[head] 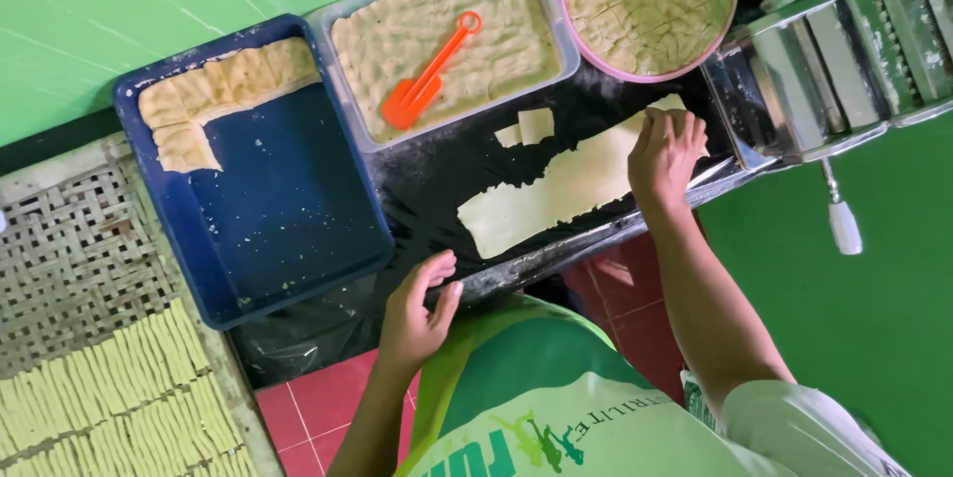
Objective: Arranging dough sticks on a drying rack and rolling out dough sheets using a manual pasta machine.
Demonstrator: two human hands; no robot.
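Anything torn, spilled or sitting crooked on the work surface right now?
Yes. The rolled dough sheet under the right hand has a ragged, uneven edge, and two small torn pieces lie apart beside it. Flour is scattered over the black surface. The left hand rests at the front edge.

1. Rolled dough sheet (556,189): long, thin, pale cream strip with ragged edges, lying flat and slanted across the black, flour-dusted work surface (437,179), its far end right by the roller machine.
2. Small dough scraps (526,127): two squarish offcuts, same pale colour, flat on the black surface just beside the sheet.
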